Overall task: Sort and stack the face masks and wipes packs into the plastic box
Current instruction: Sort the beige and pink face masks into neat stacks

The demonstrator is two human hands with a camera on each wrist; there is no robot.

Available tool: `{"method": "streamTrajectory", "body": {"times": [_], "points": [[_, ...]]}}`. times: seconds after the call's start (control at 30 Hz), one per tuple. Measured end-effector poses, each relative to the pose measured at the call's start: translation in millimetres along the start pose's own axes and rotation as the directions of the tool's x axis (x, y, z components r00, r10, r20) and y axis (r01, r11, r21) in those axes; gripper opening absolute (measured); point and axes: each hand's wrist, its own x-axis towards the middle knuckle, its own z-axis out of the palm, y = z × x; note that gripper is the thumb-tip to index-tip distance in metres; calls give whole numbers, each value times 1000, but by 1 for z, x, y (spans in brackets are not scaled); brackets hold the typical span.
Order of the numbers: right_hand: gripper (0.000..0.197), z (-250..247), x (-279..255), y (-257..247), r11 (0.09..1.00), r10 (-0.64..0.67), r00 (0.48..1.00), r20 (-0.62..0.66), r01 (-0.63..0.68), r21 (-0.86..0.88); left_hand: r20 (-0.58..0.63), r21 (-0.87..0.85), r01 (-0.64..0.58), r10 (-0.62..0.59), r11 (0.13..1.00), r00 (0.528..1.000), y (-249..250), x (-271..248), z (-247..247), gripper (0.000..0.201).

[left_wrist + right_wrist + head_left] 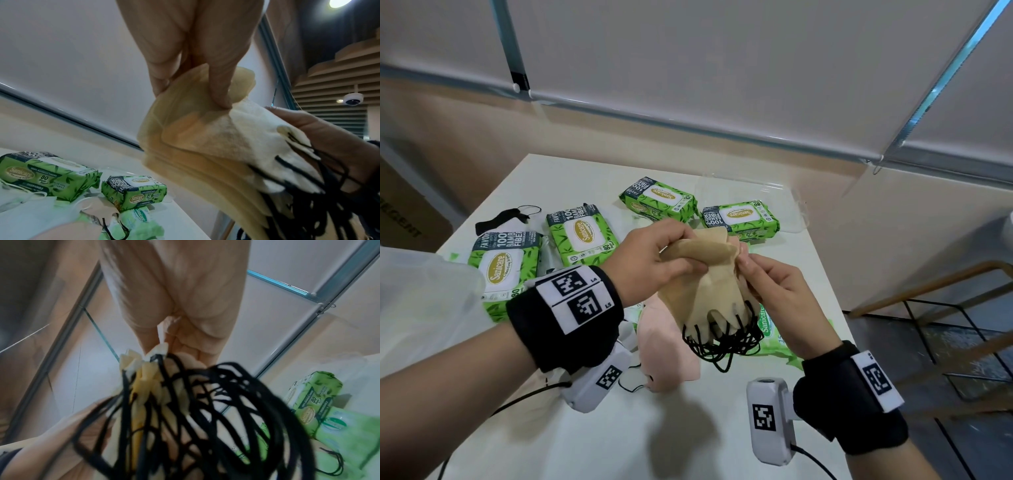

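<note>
Both hands pinch a stack of tan face masks (709, 284) above the worktop (688, 428): left hand (654, 260) and right hand (777, 294) at its top. Its long axis runs up-down, black ear loops (726, 339) (tangled) hanging lowest, near a pink mask (664, 346).

Wipes packs (577, 233) crowding table's (688, 428) far half

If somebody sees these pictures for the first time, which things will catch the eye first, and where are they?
First the bundle of tan face masks held up in the middle over the white table, gripped by the left hand and the right hand, with black ear loops hanging in a tangle below. Next the bright green wipes packs lying behind and left of the hands, and a pink mask on the table beneath the bundle.
</note>
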Motion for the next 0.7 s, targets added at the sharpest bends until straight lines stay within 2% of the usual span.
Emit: {"method": "streamTrajectory", "body": {"times": [0.17,0.3,0.47,0.57,0.7], "points": [[33,2,-3,-2,999,19,999,35,-21,40,25,1,14,-14,1000,1000,-2,-1,0,35],[35,3,-1,-2,1000,24,999,-24,-23,17,57,-16,40,-39,999,998,0,-1,2,34],[32,1,0,1,997,56,997,-45,-54,48,124,-44,107,-101,993,987,1,-5,2,16],[25,-1,0,2,993,71,996,-51,-66,100,124,-58,119,-111,991,986,0,-7,1,25],[30,0,-1,-1,995,53,998,-46,-49,85,99,-51,128,-122,991,988,-3,-7,-1,29]]}}
